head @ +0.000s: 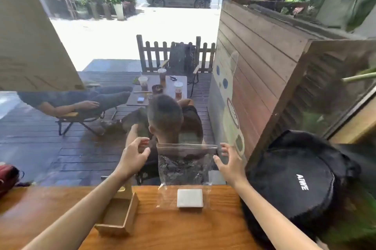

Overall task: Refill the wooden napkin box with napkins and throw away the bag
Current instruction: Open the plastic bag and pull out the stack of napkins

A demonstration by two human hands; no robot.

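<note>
Landmark: the wooden napkin box [120,214] is taken as the reference; it is seen open-topped on the wooden counter [183,229], with no napkins seen inside it.
Napkins: a white square stack of napkins [190,198] is seen lying flat on the counter, to the right of the box and apart from it.
Bag: a clear plastic bag [184,165] is held upright above and to the right of the box, its lower edge draped down to the counter around the napkin stack; whether the stack lies inside the bag or under it cannot be told.
Right hand: the right hand [228,160] is raised far to the right of the box, and the bag's top right corner is pinched between its thumb and fingers.
Left hand: the left hand [135,155] is raised above the box, just beside the bag's top left corner, its fingers curled and parted; no grip on the bag is seen.
Hands together: the two hands are held apart, with the bag's top edge stretched between them.
Backpack: a black backpack [301,184] is seen resting at the counter's right end, well to the right of the box.
Window: beyond the box, a glass pane is looked through onto a deck with seated people.
</note>
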